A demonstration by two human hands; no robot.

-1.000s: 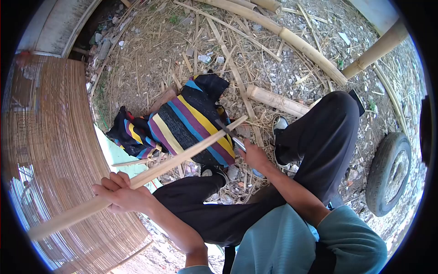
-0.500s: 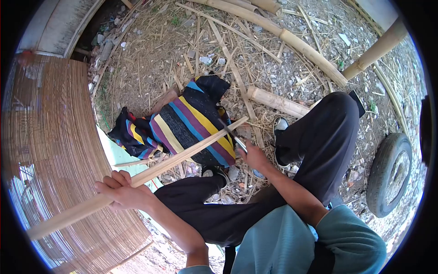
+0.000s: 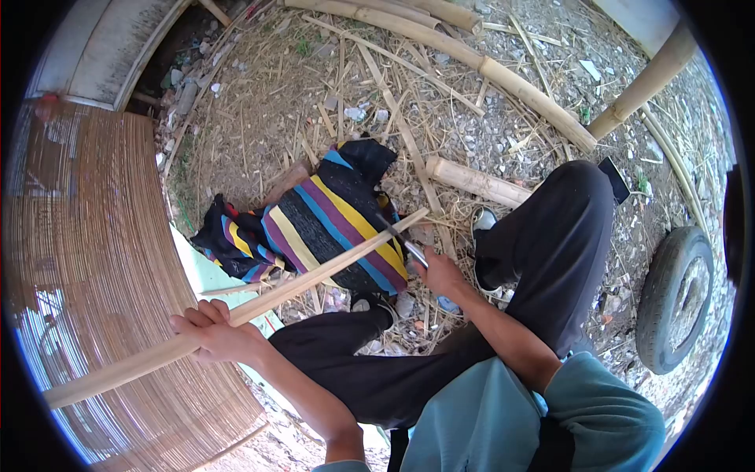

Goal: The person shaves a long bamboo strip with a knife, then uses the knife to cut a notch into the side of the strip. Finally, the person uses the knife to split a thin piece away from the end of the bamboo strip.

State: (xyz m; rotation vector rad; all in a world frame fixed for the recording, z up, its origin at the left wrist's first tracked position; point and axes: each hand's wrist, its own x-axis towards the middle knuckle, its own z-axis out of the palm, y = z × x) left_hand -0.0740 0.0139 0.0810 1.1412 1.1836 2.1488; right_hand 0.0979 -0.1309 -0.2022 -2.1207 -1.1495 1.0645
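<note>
A long pale bamboo strip (image 3: 307,281) slants across the view, its far end over a striped cloth (image 3: 330,216) on the ground. My left hand (image 3: 218,332) is closed around the strip toward its near end. In my right hand (image 3: 442,277) is a knife (image 3: 415,253) with a silvery handle, the fingers wrapped around it. The dark blade crosses the strip close to its far end and appears to touch it. The cloth has black, yellow, blue, purple and cream bands and lies bunched beneath the strip.
A slatted bamboo screen (image 3: 118,275) stands at the left. Thick bamboo poles (image 3: 519,82) and a shorter bamboo piece (image 3: 480,182) lie ahead on ground littered with shavings and stones. A tyre (image 3: 674,300) is at the right, beyond my bent knee.
The view has shifted slightly. Both hands keep their grips, and the knife stays near the strip's far end with little visible movement.
</note>
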